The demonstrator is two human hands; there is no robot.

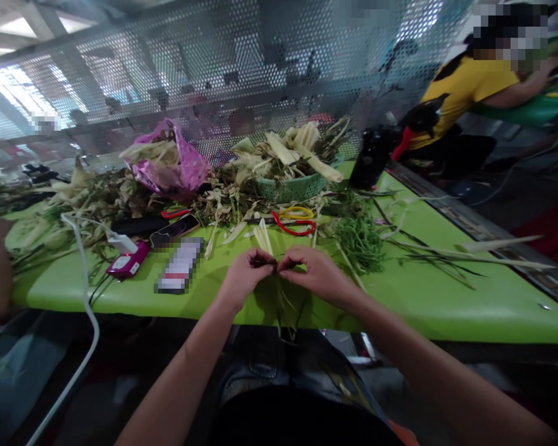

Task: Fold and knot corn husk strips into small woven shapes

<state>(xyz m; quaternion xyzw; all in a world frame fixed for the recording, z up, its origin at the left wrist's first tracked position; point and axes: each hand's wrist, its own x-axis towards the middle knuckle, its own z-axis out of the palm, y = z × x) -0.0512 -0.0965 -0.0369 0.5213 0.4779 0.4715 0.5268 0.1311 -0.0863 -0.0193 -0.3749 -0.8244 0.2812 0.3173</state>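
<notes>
Near the table's front edge, my left hand (245,275) and my right hand (315,272) meet with bent fingers. Both pinch a small bunch of pale plant strips (263,238), whose wide ends fan out beyond my fingertips. Thin strands hang down from the bunch towards my lap; the exact grip point is hidden by my fingers. Just beyond lie scissors (296,230) with red and yellow handles. To the right of my right hand is a loose heap of green strands (360,241).
A green basket (291,189) and a pink plastic bag (179,164) hold dried plant pieces. At left lie a lit phone (180,266), a darker phone (174,231) and a pink power block (128,261) with a white cable (86,303). A person in yellow (474,87) sits at right.
</notes>
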